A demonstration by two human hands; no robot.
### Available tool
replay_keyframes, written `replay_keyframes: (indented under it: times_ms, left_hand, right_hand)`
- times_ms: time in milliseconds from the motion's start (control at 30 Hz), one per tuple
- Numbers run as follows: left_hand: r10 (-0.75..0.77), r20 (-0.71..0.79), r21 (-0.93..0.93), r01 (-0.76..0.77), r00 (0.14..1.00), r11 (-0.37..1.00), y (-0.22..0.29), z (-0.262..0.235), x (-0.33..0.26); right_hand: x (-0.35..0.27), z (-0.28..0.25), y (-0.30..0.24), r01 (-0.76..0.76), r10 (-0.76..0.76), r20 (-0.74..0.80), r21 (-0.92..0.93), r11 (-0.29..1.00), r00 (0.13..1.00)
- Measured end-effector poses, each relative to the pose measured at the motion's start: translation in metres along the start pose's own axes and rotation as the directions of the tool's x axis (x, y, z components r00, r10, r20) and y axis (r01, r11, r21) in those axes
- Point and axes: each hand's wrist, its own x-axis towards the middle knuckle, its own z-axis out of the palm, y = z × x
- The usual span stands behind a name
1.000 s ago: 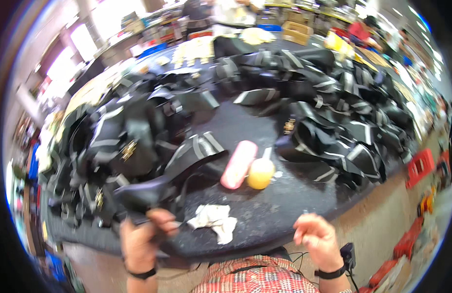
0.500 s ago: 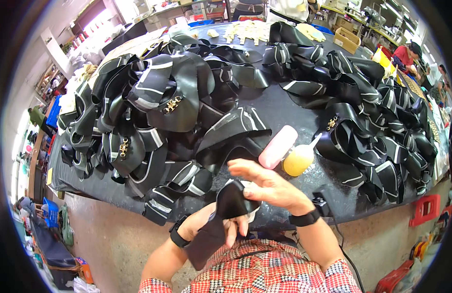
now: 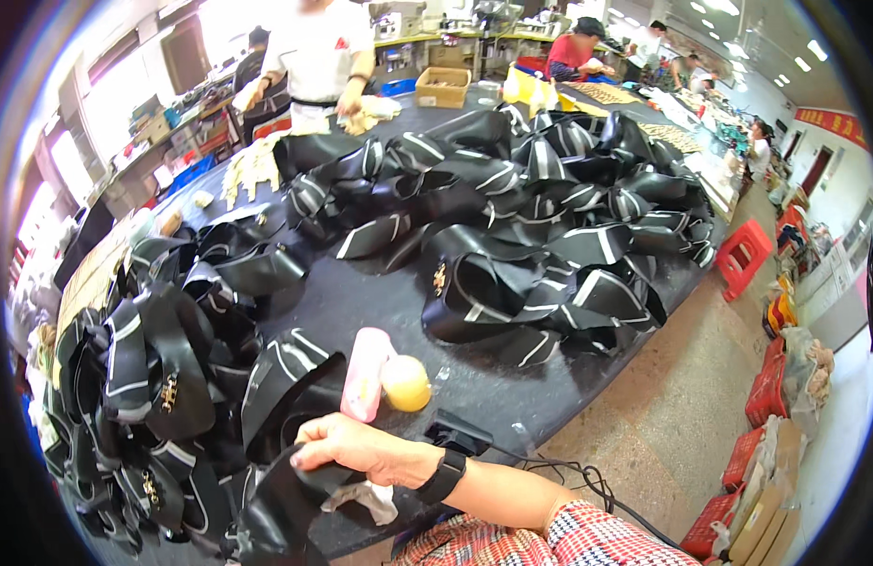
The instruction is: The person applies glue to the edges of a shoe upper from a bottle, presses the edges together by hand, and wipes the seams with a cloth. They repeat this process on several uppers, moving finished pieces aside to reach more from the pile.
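Three gold buckles [image 3: 169, 392] and two bottles [image 3: 367, 375] show.

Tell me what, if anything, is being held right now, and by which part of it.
The right hand grips a glossy black piece by its upper edge. The left hand is not visible, so its hold cannot be told.

Held black piece [image 3: 278, 514] cut off by lower edge, white cloth [image 3: 372, 503] partly hidden

The held piece [image 3: 281, 514] is black, the piled pieces [image 3: 512, 231] black with pale stripes. The long thing [image 3: 366, 375] is pink, the round bottle [image 3: 406, 385] yellow. The shirt [image 3: 601, 540] has red, black and white checks.
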Motion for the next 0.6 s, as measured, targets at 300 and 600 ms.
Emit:
replay_keyframes:
  times_ms: [300,600]
  left_hand:
    - [0.233,-0.122,0.311,-0.186,0.965,0.932,0.13,-0.028,0.068]
    - [0.217,0.435,0.353,-0.387,0.874,0.852,0.235,0.172,0.192]
  right_hand:
    - [-0.01,0.011,0.008,0.658,-0.667,0.211,-0.527,0.538,0.715]
    - [-0.162,-0.066,-0.012,0.238,-0.041,0.336,-0.57,0.786,0.941]
